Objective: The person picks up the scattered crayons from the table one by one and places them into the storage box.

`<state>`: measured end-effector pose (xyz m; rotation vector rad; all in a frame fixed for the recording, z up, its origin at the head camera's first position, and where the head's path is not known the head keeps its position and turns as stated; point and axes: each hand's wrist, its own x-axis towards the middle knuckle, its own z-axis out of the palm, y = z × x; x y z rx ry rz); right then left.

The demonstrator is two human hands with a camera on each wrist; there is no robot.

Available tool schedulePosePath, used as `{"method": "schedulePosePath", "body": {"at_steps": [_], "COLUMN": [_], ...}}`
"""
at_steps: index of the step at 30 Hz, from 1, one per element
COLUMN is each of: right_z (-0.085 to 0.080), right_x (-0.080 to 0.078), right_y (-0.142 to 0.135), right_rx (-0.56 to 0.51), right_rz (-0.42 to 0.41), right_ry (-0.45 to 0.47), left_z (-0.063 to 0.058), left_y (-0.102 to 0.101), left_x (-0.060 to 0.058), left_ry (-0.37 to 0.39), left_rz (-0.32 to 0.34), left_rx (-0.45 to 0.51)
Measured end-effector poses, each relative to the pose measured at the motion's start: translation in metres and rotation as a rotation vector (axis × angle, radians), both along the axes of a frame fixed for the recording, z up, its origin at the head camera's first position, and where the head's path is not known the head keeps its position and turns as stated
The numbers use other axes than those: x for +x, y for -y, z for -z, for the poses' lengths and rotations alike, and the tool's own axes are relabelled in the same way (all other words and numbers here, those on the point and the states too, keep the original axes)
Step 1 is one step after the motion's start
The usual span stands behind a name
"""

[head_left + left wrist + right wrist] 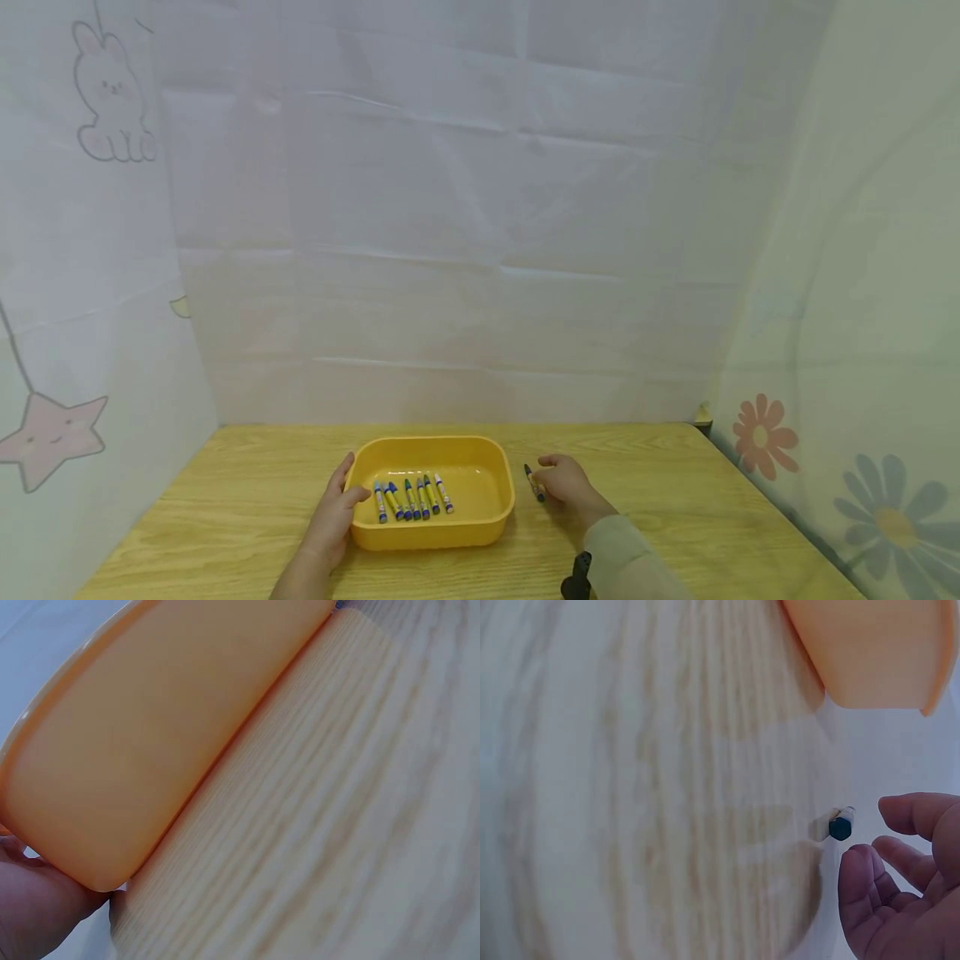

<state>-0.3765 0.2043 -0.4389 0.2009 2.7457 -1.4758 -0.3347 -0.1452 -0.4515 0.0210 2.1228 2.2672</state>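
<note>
A yellow plastic tray (431, 536) sits on the wooden table, with several crayons (408, 500) lying side by side in its left half. My left hand (333, 517) grips the tray's left side, thumb over the rim and fingers along the outer wall; in the left wrist view the hand (41, 900) shows at the tray's corner. One dark green crayon (534, 483) lies on the table right of the tray. Beside it is my right hand (567, 483), fingers loosely bent. In the right wrist view this crayon (841, 825) shows end-on, a small gap from the fingertips.
The wooden table (247, 500) reaches back to a creased pale cloth wall (465, 250). Printed cloth panels stand at the left and right. A small black object (577, 577) shows by the right sleeve (630, 554).
</note>
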Motion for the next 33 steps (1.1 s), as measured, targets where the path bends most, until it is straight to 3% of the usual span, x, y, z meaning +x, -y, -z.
{"method": "schedulePosePath", "body": {"at_steps": [11,25,33], "right_z": [0.01,0.014,0.007], "right_x": [-0.002,-0.003,-0.004], "right_y": [0.0,0.008,0.006], "right_rx": [0.023,0.229,-0.004], "right_rz": [0.009,-0.009,0.018], "right_ry": [-0.026,-0.08,-0.042], "left_z": [-0.001,0.001,0.0], "left_y": [-0.001,0.0,-0.001], "left_x": [0.001,0.001,-0.001], "left_ry": [0.015,0.016,0.012], "left_rz": [-0.008,-0.016,-0.013], "left_rx": [-0.006,-0.007,0.008]}}
